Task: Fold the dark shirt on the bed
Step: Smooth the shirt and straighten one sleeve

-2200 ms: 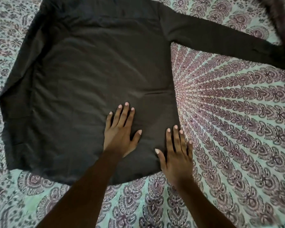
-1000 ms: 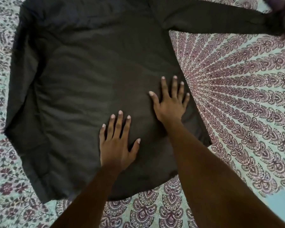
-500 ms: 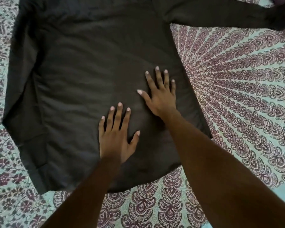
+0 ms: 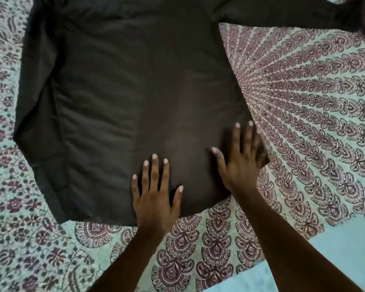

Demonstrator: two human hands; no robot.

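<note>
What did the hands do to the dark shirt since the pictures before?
The right hand slid up over the dark shirt, smoothing it, then came back down to its lower right corner, fingers spread flat. Neither hand took hold of anything. The left hand stayed pressed flat near the bottom edge, and the shirt still lies spread out on the patterned bedspread.

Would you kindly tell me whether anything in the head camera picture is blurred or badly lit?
Head view: the right hand is smeared by motion at its fingers, while the left hand is sharp; the dark long-sleeved cloth shirt reads nearly black, only faint creases showing; light is soft, no glare on the patterned mint-and-maroon bedspread.
</note>
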